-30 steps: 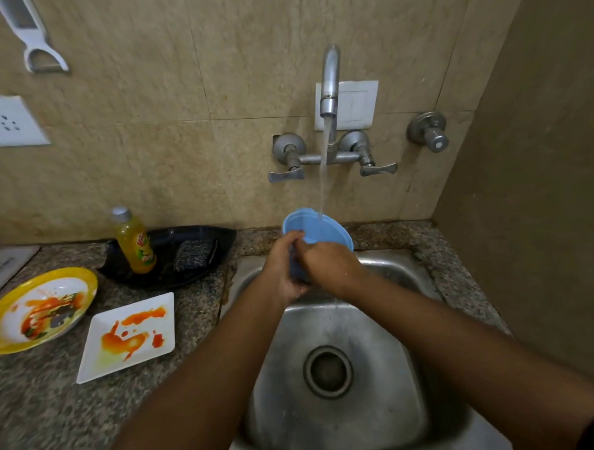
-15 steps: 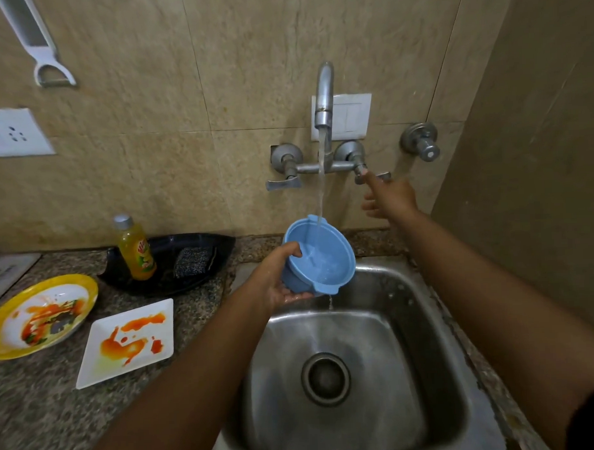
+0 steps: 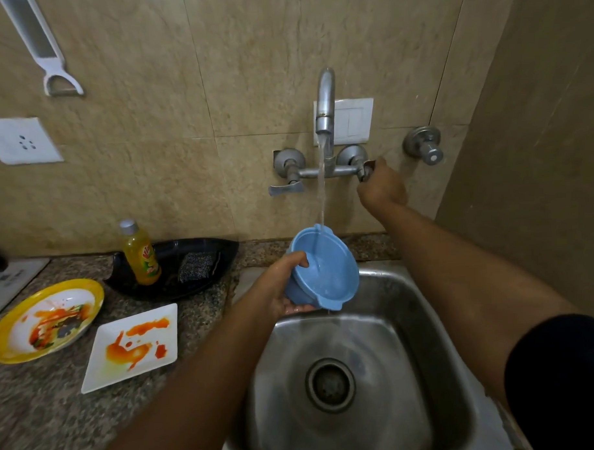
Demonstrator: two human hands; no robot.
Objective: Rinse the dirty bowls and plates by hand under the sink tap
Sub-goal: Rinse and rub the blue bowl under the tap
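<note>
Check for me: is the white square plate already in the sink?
No, the white square plate lies on the counter left of the sink, smeared with orange sauce.

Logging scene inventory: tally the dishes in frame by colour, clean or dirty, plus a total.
Blue: 1, the blue bowl, held by the left hand under the tap's stream.
Yellow-rimmed: 1, the round plate, smeared orange, on the counter.
White: 1, the square plate, smeared orange, on the counter.
Total: 3

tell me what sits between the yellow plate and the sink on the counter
In the head view, a white square plate smeared with orange sauce lies between the yellow plate and the sink.
</note>
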